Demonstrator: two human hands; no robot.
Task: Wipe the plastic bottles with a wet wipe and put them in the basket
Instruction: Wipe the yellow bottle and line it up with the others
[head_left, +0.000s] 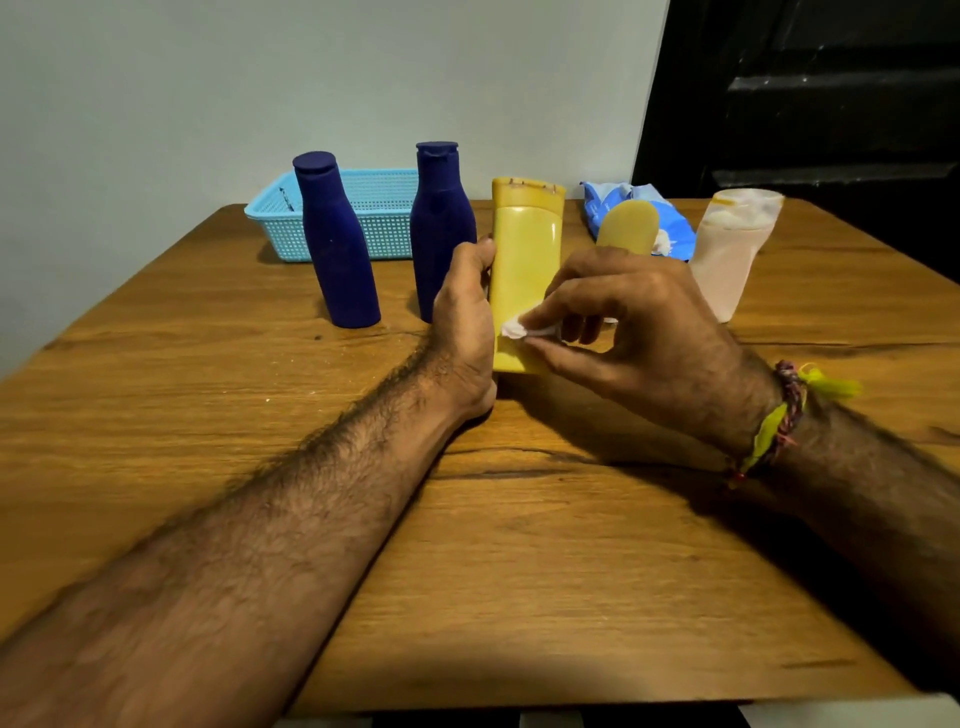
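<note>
While our left hand (464, 317) is gripping the yellow bottle (524, 270), our right hand (631, 332) is pinching a wet wipe (521, 328) against it.

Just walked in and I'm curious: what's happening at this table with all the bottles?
A person is cleaning bottles. The left hand grips a tall yellow bottle standing on the wooden table, while the right hand pinches a small white wet wipe against its lower front. Two dark blue bottles, a smaller yellow bottle and a pale pink one stand waiting. The light blue basket at the back looks empty from here.
</note>
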